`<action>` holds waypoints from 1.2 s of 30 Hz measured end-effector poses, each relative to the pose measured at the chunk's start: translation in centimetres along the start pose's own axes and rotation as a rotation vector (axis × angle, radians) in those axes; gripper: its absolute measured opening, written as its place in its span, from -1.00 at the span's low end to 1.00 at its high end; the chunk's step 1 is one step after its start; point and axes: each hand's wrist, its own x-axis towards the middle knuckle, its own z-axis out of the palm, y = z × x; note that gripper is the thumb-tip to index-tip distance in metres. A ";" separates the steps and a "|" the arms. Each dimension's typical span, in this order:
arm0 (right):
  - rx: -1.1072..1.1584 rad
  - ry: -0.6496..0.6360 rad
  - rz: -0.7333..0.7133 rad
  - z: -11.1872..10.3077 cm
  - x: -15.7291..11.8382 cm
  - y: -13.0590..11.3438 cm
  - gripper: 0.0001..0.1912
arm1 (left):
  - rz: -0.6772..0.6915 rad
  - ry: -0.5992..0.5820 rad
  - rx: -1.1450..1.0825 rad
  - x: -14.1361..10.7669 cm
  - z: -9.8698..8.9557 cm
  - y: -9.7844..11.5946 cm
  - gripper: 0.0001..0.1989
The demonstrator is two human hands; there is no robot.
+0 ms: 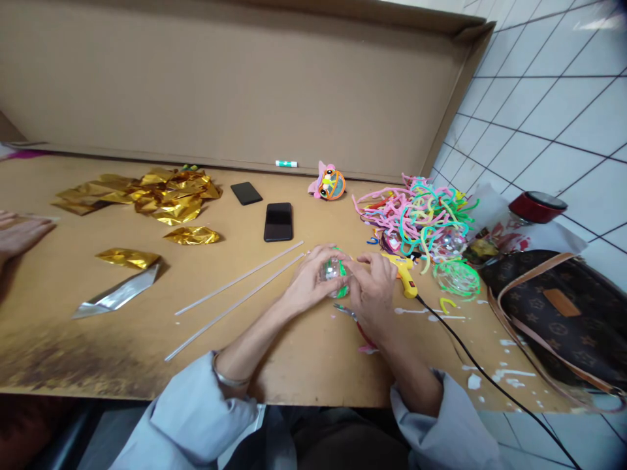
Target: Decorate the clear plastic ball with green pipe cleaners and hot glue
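Observation:
My left hand [313, 277] is closed around a small clear plastic ball [332, 269] just above the table. Green fuzzy pipe cleaner [342, 287] runs along the ball's right side. There my right hand [372, 284] has its fingers bent and pinched against the green strip; the fingertips partly cover it. Pliers [347, 311] with red handles lie beneath my right hand, mostly hidden by it. Just behind that hand rests a yellow glue gun [405, 274], its black cord trailing to the lower right. Two long translucent glue sticks [240, 277] lie left of my left hand.
Colourful pipe cleaners [416, 219] are heaped at the right, near a green-wrapped ball [458, 279]. A brown handbag [558, 320] and red-lidded jar [536, 207] stand beyond. Two phones [278, 222], a decorated ball [329, 183] and gold foil [171, 196] lie farther back. Another person's hand [22, 235] rests far left.

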 end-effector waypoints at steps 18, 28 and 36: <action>0.256 0.035 0.182 -0.1 0.1 0.0 -0.80 | 0.024 0.030 -0.057 0.2 0.0 -0.5 -0.66; 0.365 0.123 0.304 0.0 0.0 0.6 -0.86 | -0.011 0.027 -0.070 0.2 -0.1 -0.5 -0.63; 0.343 0.159 0.323 -0.4 0.1 0.6 -0.69 | -0.024 -0.008 -0.030 0.2 -0.3 -0.5 -0.51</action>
